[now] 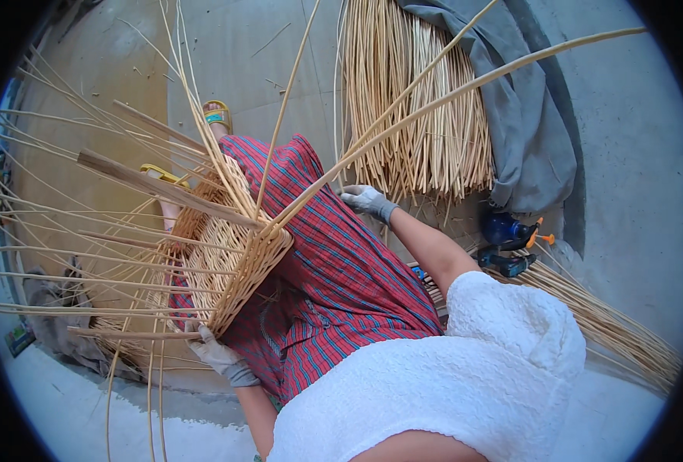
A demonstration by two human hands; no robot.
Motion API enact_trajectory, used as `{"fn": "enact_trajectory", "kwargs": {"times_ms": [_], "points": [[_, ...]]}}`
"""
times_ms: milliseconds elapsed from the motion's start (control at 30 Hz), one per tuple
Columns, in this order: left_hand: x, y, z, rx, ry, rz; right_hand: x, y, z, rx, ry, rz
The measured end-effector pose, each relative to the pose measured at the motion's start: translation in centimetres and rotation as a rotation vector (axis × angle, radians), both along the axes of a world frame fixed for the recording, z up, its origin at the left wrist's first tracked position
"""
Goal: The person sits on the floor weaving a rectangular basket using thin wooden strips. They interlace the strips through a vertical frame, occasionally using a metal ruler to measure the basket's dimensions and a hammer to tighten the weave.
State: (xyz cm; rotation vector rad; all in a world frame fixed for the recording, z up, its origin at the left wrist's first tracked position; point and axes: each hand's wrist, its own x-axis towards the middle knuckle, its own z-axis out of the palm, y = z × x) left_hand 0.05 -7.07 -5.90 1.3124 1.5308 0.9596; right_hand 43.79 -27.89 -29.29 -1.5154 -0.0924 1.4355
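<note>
A partly woven wicker basket (210,262) rests tilted across my lap, with long loose rods spreading from its sides. My left hand (219,360), in a pale glove with a grey cuff, is closed on the basket's near lower corner. On the other side of my lap, my right hand (368,202), gloved alike, pinches a thin wicker rod (337,100) beside the lower end of a thick bundle of rods (414,108). The fingertips are partly hidden. Flat wooden stakes (164,189) jut out of the basket to the left.
A grey cloth (530,123) lies along the bundle's right side. Below it are a blue spray bottle (503,229) with an orange nozzle and a dark tool (507,263). Another rod bundle (611,319) stretches to the lower right. Two long rods (464,91) reach far across the right side.
</note>
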Motion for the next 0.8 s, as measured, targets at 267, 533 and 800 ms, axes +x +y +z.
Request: {"fn": "enact_trajectory", "kwargs": {"times_ms": [267,533,800], "points": [[-1.9,-0.1,0.3,-0.159,-0.558,-0.027,4.1,7.3,-3.7,-0.419,-0.715,0.056],[-5.0,0.0,-0.4,-0.222,-0.554,-0.004,9.6,11.7,-6.0,-0.553,-0.623,0.188],[-4.8,1.0,-0.9,-0.219,-0.549,0.086,11.0,10.5,-7.3,-0.217,-0.682,-0.284]]}}
